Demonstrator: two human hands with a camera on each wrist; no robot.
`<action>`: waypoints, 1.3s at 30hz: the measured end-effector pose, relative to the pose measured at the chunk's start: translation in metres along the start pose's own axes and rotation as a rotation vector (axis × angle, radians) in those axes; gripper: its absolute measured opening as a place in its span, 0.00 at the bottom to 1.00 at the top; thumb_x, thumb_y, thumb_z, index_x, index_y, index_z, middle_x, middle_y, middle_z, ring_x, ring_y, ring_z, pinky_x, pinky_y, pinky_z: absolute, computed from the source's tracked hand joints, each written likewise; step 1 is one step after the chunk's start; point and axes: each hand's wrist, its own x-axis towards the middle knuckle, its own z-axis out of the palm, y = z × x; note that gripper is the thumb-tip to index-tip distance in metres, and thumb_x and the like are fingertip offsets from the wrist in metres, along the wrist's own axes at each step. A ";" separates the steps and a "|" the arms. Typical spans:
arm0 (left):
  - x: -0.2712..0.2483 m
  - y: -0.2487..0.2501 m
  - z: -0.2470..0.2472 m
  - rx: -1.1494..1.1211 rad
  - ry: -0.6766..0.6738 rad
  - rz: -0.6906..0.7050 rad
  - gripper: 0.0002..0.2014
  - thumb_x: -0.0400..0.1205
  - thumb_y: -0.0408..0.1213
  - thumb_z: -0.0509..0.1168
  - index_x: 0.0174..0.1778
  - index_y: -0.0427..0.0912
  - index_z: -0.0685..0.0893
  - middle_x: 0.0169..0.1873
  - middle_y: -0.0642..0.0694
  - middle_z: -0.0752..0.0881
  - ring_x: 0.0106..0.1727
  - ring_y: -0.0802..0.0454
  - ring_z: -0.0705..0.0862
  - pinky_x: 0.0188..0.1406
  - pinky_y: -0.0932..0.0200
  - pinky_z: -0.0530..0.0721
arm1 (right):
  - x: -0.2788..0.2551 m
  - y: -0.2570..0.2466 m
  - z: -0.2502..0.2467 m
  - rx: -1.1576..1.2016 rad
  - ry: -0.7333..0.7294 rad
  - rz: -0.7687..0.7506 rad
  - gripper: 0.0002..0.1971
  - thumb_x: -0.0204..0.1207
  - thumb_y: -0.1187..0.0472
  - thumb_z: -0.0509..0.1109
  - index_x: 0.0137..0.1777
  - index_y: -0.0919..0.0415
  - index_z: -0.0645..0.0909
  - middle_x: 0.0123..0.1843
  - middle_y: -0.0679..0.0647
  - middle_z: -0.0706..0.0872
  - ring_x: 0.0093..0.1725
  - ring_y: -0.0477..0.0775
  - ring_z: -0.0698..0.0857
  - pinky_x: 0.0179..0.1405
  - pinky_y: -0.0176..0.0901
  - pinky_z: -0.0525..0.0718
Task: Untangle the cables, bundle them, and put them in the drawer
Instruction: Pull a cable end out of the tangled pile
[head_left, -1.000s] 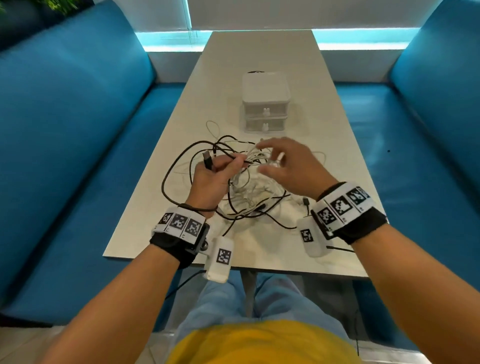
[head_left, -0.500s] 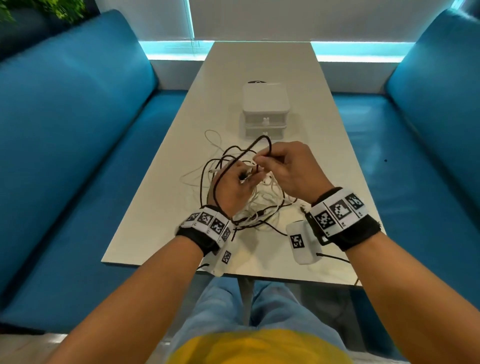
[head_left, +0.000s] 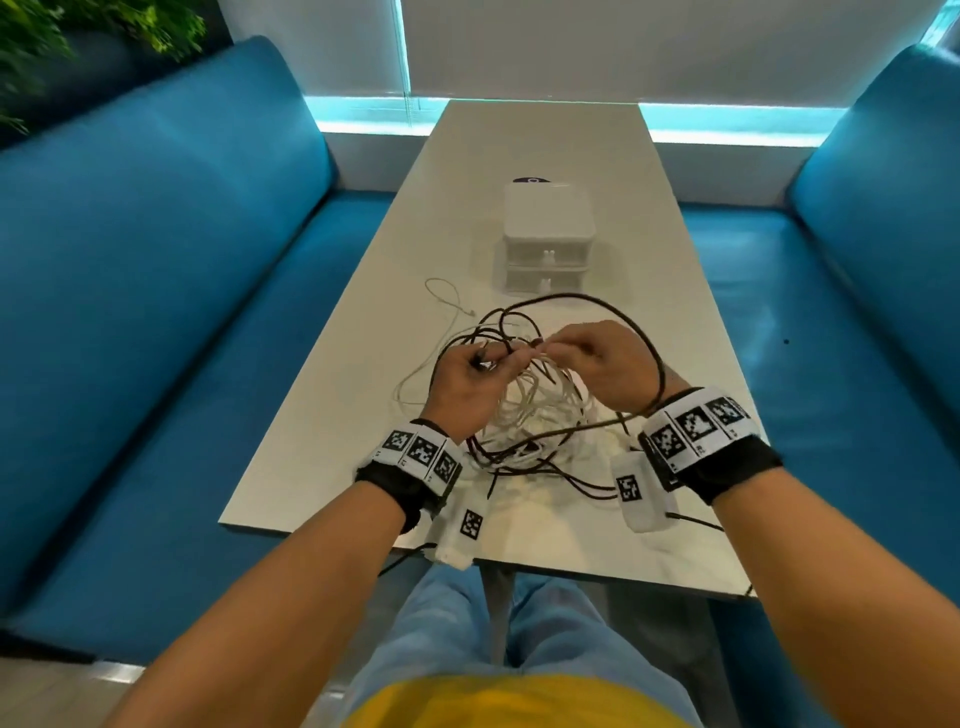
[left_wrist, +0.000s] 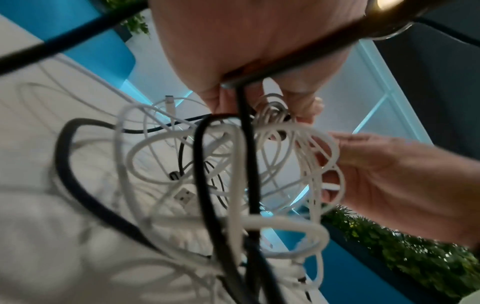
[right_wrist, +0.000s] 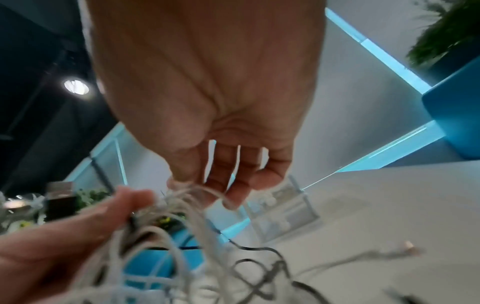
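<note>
**Working one cable free of the knot**

The table (head_left: 540, 156) carries everything, and the small white two-drawer box (head_left: 548, 234) stands beyond both hands, both drawers closed. Just under and between the hands hangs the tangle of cables (head_left: 530, 410): several white cables (left_wrist: 233, 156) looped through black ones, lifted partly off the table, with a thin white lead trailing off beyond the left hand.

The left hand (head_left: 467, 384) has its fingers curled round a gathered clump at the top of the tangle, a black cable (left_wrist: 249, 156) dropping straight down from its grip. The right hand (head_left: 608, 364), right beside it, pinches white strands between thumb and fingertips, while a long black loop (head_left: 644, 343) arches over its back toward the wrist.

Untangling looks barely begun. To do it well, I would hold the left hand as a fixed anchor and let the right follow one cable toward its plug, feeding the plug back through each loop rather than pulling, since tugging will likely tighten the knot. The loop over the right wrist should be shrugged off first so it does not catch.
</note>
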 end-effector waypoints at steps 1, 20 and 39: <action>0.000 0.001 -0.003 -0.067 0.012 -0.017 0.09 0.77 0.24 0.71 0.33 0.36 0.80 0.35 0.44 0.87 0.40 0.62 0.89 0.49 0.66 0.85 | 0.000 0.009 0.000 -0.006 -0.021 0.032 0.13 0.75 0.48 0.66 0.45 0.54 0.89 0.41 0.52 0.90 0.44 0.55 0.88 0.48 0.53 0.84; -0.001 0.012 -0.018 -0.112 0.134 -0.104 0.09 0.82 0.30 0.66 0.49 0.25 0.87 0.38 0.38 0.87 0.22 0.68 0.80 0.23 0.78 0.73 | -0.017 0.020 0.013 0.084 0.048 0.144 0.21 0.86 0.53 0.58 0.30 0.59 0.72 0.25 0.49 0.72 0.26 0.47 0.69 0.28 0.35 0.66; 0.000 0.053 -0.013 -0.030 -0.130 0.014 0.11 0.83 0.30 0.65 0.56 0.27 0.85 0.40 0.34 0.86 0.20 0.69 0.78 0.25 0.80 0.72 | -0.007 -0.029 0.001 -0.052 0.046 -0.025 0.10 0.80 0.55 0.69 0.43 0.59 0.86 0.37 0.56 0.86 0.39 0.54 0.81 0.44 0.50 0.77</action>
